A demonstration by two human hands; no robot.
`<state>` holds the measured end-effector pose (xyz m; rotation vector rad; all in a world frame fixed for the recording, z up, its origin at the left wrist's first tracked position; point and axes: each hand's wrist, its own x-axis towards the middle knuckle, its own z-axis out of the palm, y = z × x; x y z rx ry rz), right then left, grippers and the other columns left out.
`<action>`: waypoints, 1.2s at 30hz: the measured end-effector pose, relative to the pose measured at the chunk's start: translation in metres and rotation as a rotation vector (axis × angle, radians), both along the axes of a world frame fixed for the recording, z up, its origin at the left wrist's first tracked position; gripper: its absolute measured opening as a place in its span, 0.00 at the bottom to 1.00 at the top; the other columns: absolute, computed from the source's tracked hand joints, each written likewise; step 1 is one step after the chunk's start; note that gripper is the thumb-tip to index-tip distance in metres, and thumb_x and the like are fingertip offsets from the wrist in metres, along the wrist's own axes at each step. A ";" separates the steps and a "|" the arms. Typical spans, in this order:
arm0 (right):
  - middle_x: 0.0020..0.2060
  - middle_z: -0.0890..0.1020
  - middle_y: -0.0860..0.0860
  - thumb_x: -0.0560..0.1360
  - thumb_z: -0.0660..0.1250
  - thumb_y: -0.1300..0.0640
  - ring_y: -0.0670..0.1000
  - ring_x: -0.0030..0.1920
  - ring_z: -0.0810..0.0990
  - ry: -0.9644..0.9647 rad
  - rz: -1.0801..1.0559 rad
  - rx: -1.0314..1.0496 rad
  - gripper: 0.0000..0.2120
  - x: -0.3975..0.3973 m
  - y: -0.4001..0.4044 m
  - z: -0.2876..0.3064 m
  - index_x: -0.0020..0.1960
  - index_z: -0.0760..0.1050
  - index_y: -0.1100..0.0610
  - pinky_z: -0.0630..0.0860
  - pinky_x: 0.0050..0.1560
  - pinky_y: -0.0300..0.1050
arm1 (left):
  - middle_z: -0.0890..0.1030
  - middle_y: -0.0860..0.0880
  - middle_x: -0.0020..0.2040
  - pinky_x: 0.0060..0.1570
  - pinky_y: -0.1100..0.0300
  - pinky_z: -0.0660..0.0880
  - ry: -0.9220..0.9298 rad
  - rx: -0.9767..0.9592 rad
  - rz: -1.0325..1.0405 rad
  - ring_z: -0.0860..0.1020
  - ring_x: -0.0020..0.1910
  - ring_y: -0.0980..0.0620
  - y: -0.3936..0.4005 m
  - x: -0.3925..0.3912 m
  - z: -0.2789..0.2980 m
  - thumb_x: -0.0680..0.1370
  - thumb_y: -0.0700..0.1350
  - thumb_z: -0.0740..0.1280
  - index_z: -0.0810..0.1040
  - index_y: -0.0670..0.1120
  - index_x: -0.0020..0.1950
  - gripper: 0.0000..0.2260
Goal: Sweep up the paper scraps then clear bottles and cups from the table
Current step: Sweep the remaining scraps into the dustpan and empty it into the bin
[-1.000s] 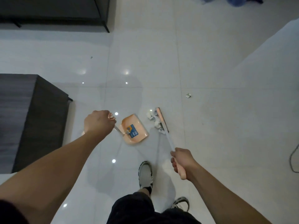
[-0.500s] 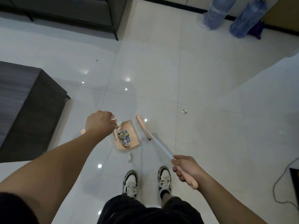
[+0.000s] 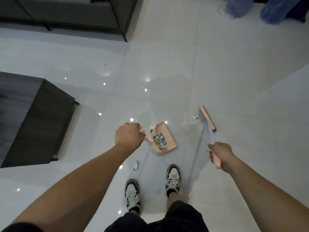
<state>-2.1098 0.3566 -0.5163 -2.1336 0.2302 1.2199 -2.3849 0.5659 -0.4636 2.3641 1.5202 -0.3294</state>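
My left hand [image 3: 129,137] is closed around the handle of a peach dustpan [image 3: 168,139], which sits on the white tile floor with several paper scraps [image 3: 158,138] piled in it. My right hand [image 3: 219,152] grips the pink handle of a broom [image 3: 207,118] whose head rests on the floor to the right of the dustpan. One small paper scrap [image 3: 195,116] lies just left of the broom head. Another scrap [image 3: 136,165] lies on the floor near my left shoe.
A dark low table [image 3: 33,118] stands at the left. A grey sofa [image 3: 66,12] is at the back left. Two blue water jugs [image 3: 237,7] stand at the back right. My shoes [image 3: 173,176] are just below the dustpan.
The broom swung from right beside the dustpan out to the right, up to the lone scrap. The dustpan stayed in my left hand, holding swept scraps. The view tilted up.
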 end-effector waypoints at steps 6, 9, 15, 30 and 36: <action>0.36 0.70 0.58 0.77 0.61 0.67 0.53 0.25 0.70 0.107 0.255 -0.085 0.04 -0.011 -0.036 -0.009 0.50 0.70 0.60 0.71 0.25 0.42 | 0.70 0.53 0.29 0.28 0.62 0.60 0.029 0.066 -0.012 0.70 0.27 0.50 -0.010 0.044 -0.019 0.70 0.54 0.64 0.69 0.49 0.32 0.12; 0.37 0.71 0.58 0.78 0.60 0.64 0.52 0.25 0.71 0.215 0.351 -0.086 0.08 -0.045 -0.061 0.005 0.52 0.64 0.54 0.71 0.26 0.42 | 0.71 0.52 0.31 0.31 0.60 0.64 0.021 0.047 -0.019 0.73 0.32 0.46 -0.004 0.067 -0.015 0.70 0.53 0.66 0.71 0.50 0.35 0.09; 0.32 0.73 0.54 0.76 0.64 0.60 0.49 0.24 0.67 0.335 0.213 0.005 0.09 -0.060 -0.097 0.037 0.55 0.75 0.52 0.63 0.25 0.39 | 0.76 0.50 0.34 0.33 0.60 0.67 -0.007 0.053 -0.044 0.75 0.34 0.45 -0.002 0.089 -0.013 0.70 0.49 0.67 0.76 0.48 0.38 0.05; 0.31 0.72 0.56 0.79 0.64 0.64 0.49 0.22 0.68 0.118 -0.218 0.035 0.09 -0.060 -0.119 0.039 0.56 0.73 0.54 0.66 0.23 0.39 | 0.75 0.49 0.31 0.31 0.61 0.66 0.003 0.035 -0.028 0.74 0.31 0.46 -0.010 0.045 -0.011 0.69 0.49 0.65 0.73 0.47 0.34 0.07; 0.27 0.69 0.55 0.80 0.61 0.64 0.48 0.20 0.64 0.240 -0.330 0.048 0.02 -0.077 -0.103 0.028 0.49 0.69 0.61 0.62 0.19 0.36 | 0.74 0.49 0.32 0.32 0.59 0.68 0.005 0.059 -0.060 0.74 0.32 0.45 -0.029 0.024 -0.016 0.72 0.51 0.63 0.74 0.49 0.36 0.08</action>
